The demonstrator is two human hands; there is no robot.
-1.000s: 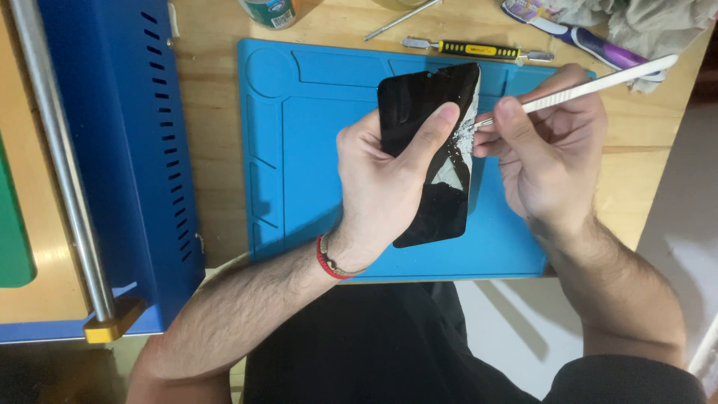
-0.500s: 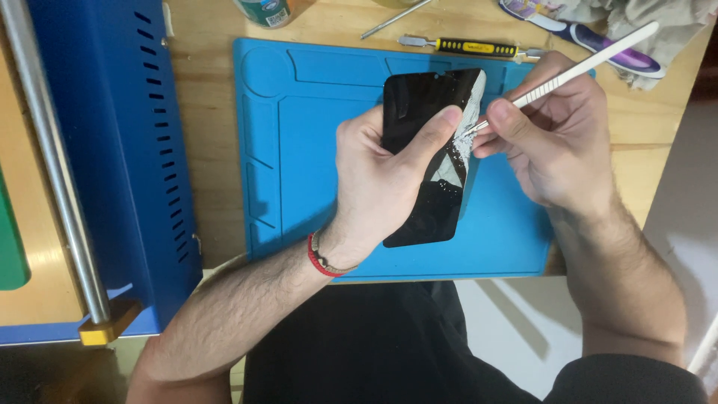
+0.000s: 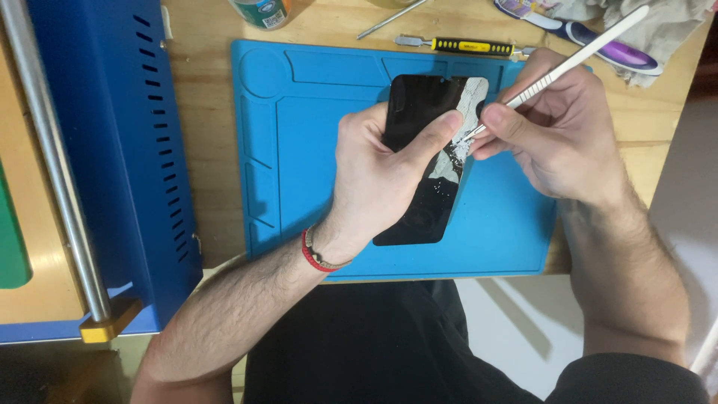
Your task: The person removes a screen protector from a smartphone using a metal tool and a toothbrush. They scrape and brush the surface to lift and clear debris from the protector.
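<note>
My left hand (image 3: 378, 168) grips a black phone (image 3: 419, 105) with cracked, flaking glass along its right side, held over the blue work mat (image 3: 299, 150). A red band circles that wrist. My right hand (image 3: 557, 135) pinches a slim silver metal tool (image 3: 576, 56) like a pen. Its tip touches the broken pale patch on the phone's right edge, just beside my left thumb.
A yellow-and-black screwdriver (image 3: 467, 46) and a thin metal rod (image 3: 389, 19) lie behind the mat on the wooden table. A purple-white tool (image 3: 591, 34) and a rag (image 3: 658, 22) sit far right. A blue metal machine (image 3: 112, 150) with a steel bar stands at left. A small jar (image 3: 258, 11) is at the back.
The tool's tip has worked slightly along the cracked edge and the tool now angles more steeply up to the right. Both hands and the phone sit a little higher on the mat.
</note>
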